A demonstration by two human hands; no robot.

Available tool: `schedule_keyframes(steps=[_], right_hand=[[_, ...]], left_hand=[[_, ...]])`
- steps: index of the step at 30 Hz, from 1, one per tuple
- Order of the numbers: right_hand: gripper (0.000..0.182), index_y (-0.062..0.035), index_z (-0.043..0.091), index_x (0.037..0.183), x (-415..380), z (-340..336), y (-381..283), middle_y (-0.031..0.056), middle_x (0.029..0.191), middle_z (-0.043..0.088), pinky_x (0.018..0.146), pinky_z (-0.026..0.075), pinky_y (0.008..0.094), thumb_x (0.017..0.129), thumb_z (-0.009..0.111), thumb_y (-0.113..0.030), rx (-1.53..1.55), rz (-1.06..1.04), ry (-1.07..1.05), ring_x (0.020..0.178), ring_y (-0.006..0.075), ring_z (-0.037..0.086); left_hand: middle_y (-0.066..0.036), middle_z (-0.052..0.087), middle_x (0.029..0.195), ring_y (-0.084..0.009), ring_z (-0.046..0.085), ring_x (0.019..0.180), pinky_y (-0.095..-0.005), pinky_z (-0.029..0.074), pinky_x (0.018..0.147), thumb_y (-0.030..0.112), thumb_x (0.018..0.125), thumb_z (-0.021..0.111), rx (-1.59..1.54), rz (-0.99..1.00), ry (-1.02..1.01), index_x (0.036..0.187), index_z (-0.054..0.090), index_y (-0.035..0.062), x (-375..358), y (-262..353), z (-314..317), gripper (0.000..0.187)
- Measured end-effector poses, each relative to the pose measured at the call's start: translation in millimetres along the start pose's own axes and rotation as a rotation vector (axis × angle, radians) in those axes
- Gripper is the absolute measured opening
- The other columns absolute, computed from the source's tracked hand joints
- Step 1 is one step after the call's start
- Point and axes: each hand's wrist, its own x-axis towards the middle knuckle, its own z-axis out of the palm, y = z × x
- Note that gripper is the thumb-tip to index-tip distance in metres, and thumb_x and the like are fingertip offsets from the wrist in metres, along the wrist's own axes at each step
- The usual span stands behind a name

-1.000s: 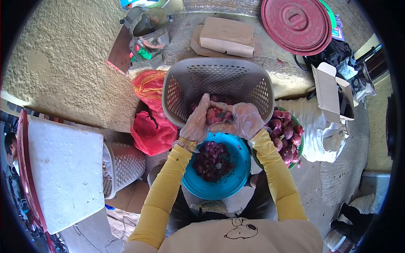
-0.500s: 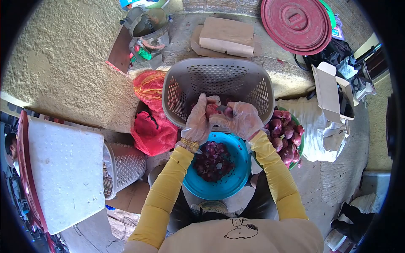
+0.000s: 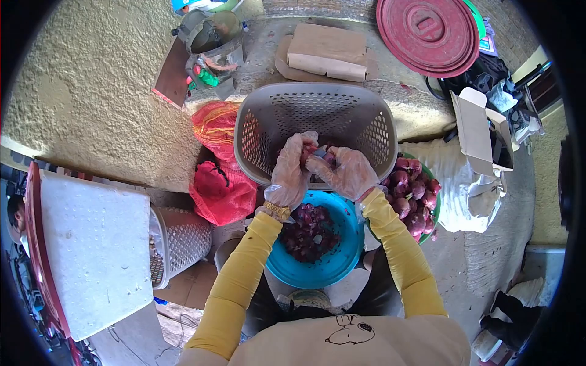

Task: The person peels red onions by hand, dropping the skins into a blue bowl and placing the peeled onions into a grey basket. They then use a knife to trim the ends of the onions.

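Note:
Both my hands wear thin clear plastic gloves and meet over the near side of a grey-brown perforated basket [image 3: 314, 91]. My left hand [image 3: 289, 174] is closed round a red onion [image 3: 310, 150]. Close against it, my right hand [image 3: 349, 173] has its fingers curled in; a small greyish-blue patch and a purple piece show there, too small and covered to name. Below my wrists stands a blue basin [image 3: 348, 256] with purple onion skins and pieces [image 3: 310, 235] in it. To the right, whole red onions [image 3: 415, 192] fill a green container [image 3: 437, 213].
Red mesh sacks [image 3: 223, 192] lie left of the basket. Further left are a second perforated basket [image 3: 186, 238] and a white foam board [image 3: 94, 250]. Behind are a flat cardboard box [image 3: 328, 52] and a dark red lid [image 3: 427, 36]. A white sack [image 3: 452, 201] lies at right.
My left fingers have closed further over the onion. The fingers of my right hand have shifted up and in against it. The basket, basin and onion container stay where they were.

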Motion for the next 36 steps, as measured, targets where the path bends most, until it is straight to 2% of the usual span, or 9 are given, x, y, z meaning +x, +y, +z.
schedule_keyframes(steps=[2,9,13,16,17,21,27,29,36], right_hand=[[0.058,0.0025,0.073,0.095,0,-3,-1,0.0209,0.075,0.068,0.069,0.053,0.0428,0.092,0.074,-0.056,-0.008,0.024,-0.027,0.068,0.0379,0.065],[0.059,0.0030,0.070,0.103,1,-5,2,0.0162,0.076,0.066,0.070,0.050,0.0411,0.095,0.070,-0.056,0.106,0.026,-0.076,0.068,0.0275,0.059],[0.051,0.0008,0.064,0.109,-1,-6,1,0.0099,0.081,0.064,0.069,0.049,0.0390,0.100,0.067,-0.049,0.092,0.004,-0.047,0.069,0.0230,0.058],[0.040,-0.0033,0.057,0.117,-1,0,12,0.0025,0.084,0.057,0.066,0.047,0.0336,0.105,0.062,-0.041,0.286,-0.075,-0.040,0.069,0.0150,0.053],[0.036,-0.0052,0.055,0.120,-4,-2,10,0.0001,0.085,0.054,0.065,0.046,0.0308,0.107,0.060,-0.038,0.387,0.003,-0.109,0.070,0.0119,0.050],[0.030,-0.0090,0.051,0.126,-6,4,14,-0.0037,0.086,0.048,0.063,0.042,0.0240,0.110,0.056,-0.033,0.762,0.166,-0.239,0.072,0.0058,0.045],[0.025,-0.0119,0.054,0.128,-3,0,17,-0.0042,0.087,0.050,0.063,0.046,0.0225,0.111,0.054,-0.030,0.899,0.303,-0.183,0.071,0.0057,0.048],[0.026,-0.0126,0.055,0.129,0,2,22,-0.0041,0.086,0.051,0.063,0.046,0.0225,0.111,0.054,-0.031,0.948,0.264,-0.187,0.071,0.0059,0.048],[0.030,-0.0144,0.057,0.132,-5,-1,15,-0.0047,0.083,0.051,0.061,0.044,0.0215,0.112,0.052,-0.036,0.856,0.286,-0.211,0.068,0.0058,0.046]], left_hand=[[-0.003,0.059,0.116,-0.0130,0.057,0.099,-0.0311,0.051,0.086,0.037,0.111,0.051,0.021,0.035,0.002,0.115,0.063,0.0053,-2,1,5,0.034],[-0.005,0.060,0.114,-0.0150,0.058,0.103,-0.0321,0.051,0.089,0.038,0.111,0.051,0.017,0.090,0.021,0.116,0.063,0.0041,0,4,2,0.036],[-0.010,0.061,0.114,-0.0210,0.060,0.106,-0.0365,0.054,0.095,0.039,0.110,0.054,-0.276,-0.020,0.098,0.117,0.063,0.0005,-1,13,6,0.041],[-0.012,0.062,0.114,-0.0250,0.061,0.108,-0.0432,0.055,0.097,0.036,0.108,0.058,-0.538,-0.079,0.182,0.117,0.062,-0.0007,2,14,1,0.038],[-0.012,0.062,0.114,-0.0265,0.062,0.109,-0.0473,0.056,0.096,0.032,0.106,0.062,-0.686,-0.109,0.231,0.117,0.062,-0.0005,4,14,-3,0.034],[-0.014,0.061,0.114,-0.0292,0.061,0.110,-0.0517,0.056,0.098,0.028,0.105,0.065,-0.758,-0.127,0.249,0.119,0.058,-0.0015,4,23,-10,0.033],[-0.018,0.059,0.119,-0.0334,0.060,0.115,-0.0536,0.055,0.105,0.034,0.107,0.061,-0.713,-0.002,0.239,0.127,0.052,-0.0034,6,22,-6,0.043],[-0.020,0.057,0.123,-0.0369,0.059,0.121,-0.0549,0.054,0.107,0.039,0.109,0.055,-0.844,-0.140,0.116,0.132,0.050,-0.0040,3,27,-6,0.049],[-0.022,0.057,0.126,-0.0410,0.058,0.124,-0.0534,0.055,0.107,0.044,0.110,0.050,-0.760,-0.157,0.094,0.133,0.049,-0.0036,2,23,-10,0.053]])
